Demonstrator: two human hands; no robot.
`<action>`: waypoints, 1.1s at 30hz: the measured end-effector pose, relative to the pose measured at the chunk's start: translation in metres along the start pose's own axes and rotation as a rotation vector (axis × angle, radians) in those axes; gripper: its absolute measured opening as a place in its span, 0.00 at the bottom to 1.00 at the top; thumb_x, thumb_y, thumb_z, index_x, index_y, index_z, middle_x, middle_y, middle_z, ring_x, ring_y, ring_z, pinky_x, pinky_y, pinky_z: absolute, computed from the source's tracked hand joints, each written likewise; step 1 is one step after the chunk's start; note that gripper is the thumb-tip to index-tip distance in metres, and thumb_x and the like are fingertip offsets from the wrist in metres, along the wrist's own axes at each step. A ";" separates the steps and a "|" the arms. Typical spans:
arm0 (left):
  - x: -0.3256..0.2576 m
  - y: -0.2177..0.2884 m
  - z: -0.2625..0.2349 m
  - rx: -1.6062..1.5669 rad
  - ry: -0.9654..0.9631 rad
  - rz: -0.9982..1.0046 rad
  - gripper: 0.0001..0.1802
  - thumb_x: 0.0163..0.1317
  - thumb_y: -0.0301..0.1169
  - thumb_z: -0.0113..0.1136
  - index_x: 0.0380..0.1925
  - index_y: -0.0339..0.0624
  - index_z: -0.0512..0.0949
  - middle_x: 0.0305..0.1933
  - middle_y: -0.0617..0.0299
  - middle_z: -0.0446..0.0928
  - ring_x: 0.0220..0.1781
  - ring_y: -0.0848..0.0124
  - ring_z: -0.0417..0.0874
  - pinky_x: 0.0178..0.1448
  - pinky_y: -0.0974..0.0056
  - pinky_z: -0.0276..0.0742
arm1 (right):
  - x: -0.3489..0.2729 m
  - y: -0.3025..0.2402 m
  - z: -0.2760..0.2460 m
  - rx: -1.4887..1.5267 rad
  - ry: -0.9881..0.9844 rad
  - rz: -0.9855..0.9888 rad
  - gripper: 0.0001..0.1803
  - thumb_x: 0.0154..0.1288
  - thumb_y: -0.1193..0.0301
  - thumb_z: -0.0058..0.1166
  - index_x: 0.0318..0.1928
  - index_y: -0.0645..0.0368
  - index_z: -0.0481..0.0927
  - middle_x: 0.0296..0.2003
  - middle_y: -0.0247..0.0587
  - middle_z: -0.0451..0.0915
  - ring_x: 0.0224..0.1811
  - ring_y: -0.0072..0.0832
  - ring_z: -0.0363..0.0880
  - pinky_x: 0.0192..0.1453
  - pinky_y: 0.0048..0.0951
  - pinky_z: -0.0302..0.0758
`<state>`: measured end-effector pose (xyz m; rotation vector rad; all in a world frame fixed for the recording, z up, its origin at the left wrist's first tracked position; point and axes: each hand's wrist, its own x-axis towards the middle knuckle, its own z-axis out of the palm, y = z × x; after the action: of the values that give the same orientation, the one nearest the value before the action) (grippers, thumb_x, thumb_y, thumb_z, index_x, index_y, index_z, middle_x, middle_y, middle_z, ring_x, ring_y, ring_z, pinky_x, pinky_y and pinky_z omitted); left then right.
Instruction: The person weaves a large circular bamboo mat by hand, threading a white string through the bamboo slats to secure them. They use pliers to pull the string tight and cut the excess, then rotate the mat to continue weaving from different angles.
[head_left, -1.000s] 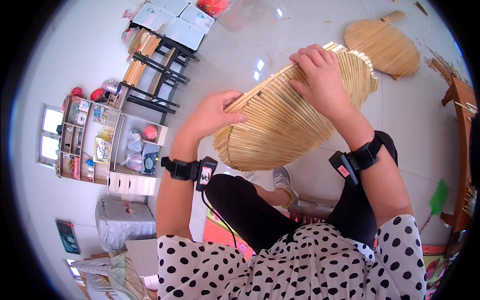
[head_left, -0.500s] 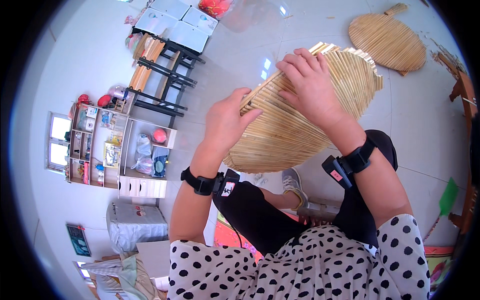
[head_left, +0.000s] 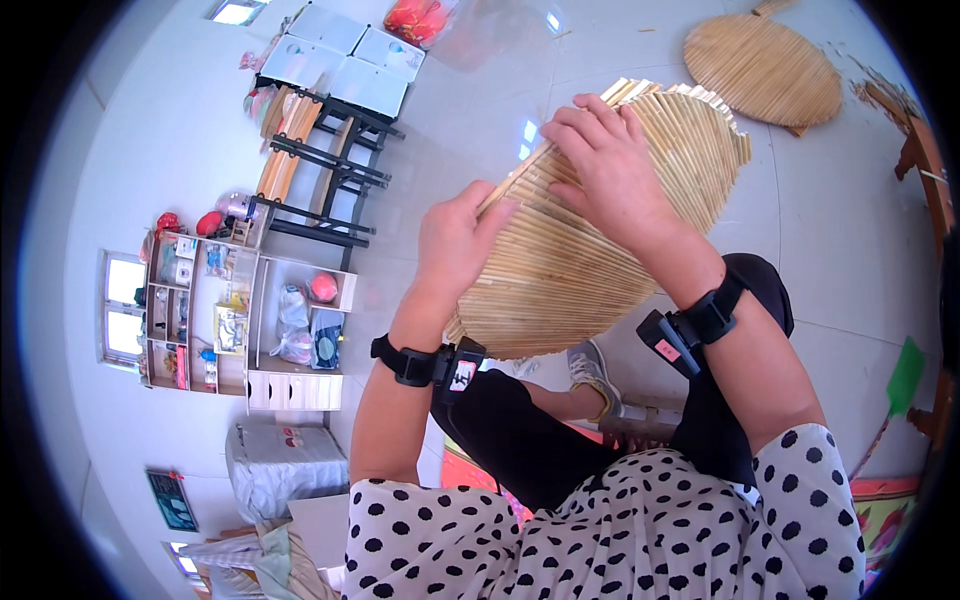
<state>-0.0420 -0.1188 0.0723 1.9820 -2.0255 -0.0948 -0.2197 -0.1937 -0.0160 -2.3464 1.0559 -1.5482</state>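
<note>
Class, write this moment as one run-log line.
left hand: holding straw panel by its edge | right hand: gripping same edge, farther out | similar panel: on floor

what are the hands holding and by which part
A panel of straw-coloured stalks, held along its upper-left edge by the left hand and the right hand.

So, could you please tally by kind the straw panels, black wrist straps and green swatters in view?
Straw panels: 2 (held panel, floor panel)
Black wrist straps: 2 (left strap, right strap)
Green swatter: 1
Total: 5
</note>
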 end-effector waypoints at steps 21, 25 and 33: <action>0.002 -0.016 -0.003 -0.080 -0.043 -0.041 0.16 0.69 0.38 0.53 0.42 0.33 0.77 0.28 0.52 0.78 0.30 0.66 0.78 0.40 0.66 0.74 | -0.007 0.019 0.000 0.265 0.276 0.447 0.28 0.53 0.76 0.59 0.57 0.65 0.70 0.60 0.56 0.66 0.62 0.50 0.66 0.66 0.41 0.66; 0.013 -0.032 -0.003 -0.134 -0.034 -0.035 0.18 0.69 0.40 0.52 0.39 0.32 0.77 0.25 0.55 0.76 0.29 0.70 0.75 0.38 0.67 0.72 | -0.008 0.019 0.001 0.320 0.280 0.438 0.25 0.54 0.76 0.59 0.54 0.67 0.72 0.58 0.57 0.69 0.60 0.51 0.68 0.65 0.40 0.67; 0.012 -0.035 0.012 -0.185 -0.067 -0.005 0.15 0.64 0.37 0.60 0.36 0.34 0.77 0.24 0.51 0.76 0.26 0.66 0.76 0.35 0.63 0.71 | -0.014 0.016 -0.001 0.364 0.224 0.523 0.20 0.55 0.75 0.59 0.50 0.66 0.75 0.51 0.56 0.75 0.54 0.49 0.73 0.60 0.41 0.71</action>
<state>-0.0110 -0.1342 0.0541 1.8920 -1.9736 -0.3417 -0.2316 -0.1968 -0.0334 -1.5326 1.1869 -1.6363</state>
